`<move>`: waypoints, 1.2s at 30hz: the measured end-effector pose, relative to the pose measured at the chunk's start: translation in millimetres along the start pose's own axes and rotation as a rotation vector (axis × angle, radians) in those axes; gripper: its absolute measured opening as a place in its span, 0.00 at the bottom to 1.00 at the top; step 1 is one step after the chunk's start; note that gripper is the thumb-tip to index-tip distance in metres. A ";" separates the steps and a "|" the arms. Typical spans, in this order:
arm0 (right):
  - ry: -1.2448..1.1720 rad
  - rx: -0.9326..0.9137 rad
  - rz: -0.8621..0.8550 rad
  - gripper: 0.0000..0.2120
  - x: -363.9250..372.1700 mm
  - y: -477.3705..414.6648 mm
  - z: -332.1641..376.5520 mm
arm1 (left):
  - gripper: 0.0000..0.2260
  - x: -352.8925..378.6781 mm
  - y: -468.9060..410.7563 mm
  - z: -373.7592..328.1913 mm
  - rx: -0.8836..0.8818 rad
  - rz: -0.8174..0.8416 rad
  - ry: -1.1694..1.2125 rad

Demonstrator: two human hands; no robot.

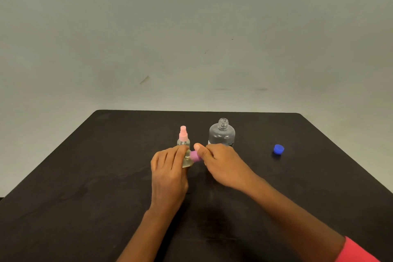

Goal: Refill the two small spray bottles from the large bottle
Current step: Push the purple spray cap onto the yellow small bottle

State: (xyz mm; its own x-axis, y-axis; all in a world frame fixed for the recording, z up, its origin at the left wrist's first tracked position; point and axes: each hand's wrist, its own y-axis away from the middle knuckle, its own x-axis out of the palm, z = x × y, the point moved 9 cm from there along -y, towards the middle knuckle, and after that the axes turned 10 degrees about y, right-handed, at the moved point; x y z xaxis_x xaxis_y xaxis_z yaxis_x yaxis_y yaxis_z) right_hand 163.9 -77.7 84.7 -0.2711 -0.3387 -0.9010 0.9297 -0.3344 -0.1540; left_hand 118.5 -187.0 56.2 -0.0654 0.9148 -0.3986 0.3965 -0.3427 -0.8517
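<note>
Under the grip, a black table (106,176) with matte top and rounded far corners. Beyond the grip, a plain grey-green wall (191,27) (a few dark scuff marks, high above it).

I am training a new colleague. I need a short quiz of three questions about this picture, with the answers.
1. True or false: the large bottle has its cap on.
2. Which hand grips the body of the nearer small bottle? A) left B) right
3. Fill in: the blue cap lies on the table to the ___ of the large bottle.
Key: 1 false. 2 A: the left hand grips it; the right hand pinches its purple top. 3 right.
</note>
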 end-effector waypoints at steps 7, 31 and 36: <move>0.367 -0.349 -0.005 0.09 -10.3 7.0 18.8 | 0.17 4.4 -2.3 4.9 -0.070 0.050 0.189; 0.248 -0.136 -0.142 0.20 2.2 3.5 -0.4 | 0.16 8.5 5.4 3.4 -0.011 0.087 0.085; 0.131 0.015 0.010 0.23 4.6 -5.0 -12.5 | 0.15 4.1 2.3 -11.1 0.063 0.030 0.000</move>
State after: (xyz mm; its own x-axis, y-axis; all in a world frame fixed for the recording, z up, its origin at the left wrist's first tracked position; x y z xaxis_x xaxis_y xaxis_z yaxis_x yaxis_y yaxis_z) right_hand 161.1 -66.6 76.3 -0.2258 -0.2244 -0.9480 0.9283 -0.3447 -0.1395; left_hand 129.3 -181.6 56.4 -0.0539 0.9040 -0.4241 0.3399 -0.3828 -0.8590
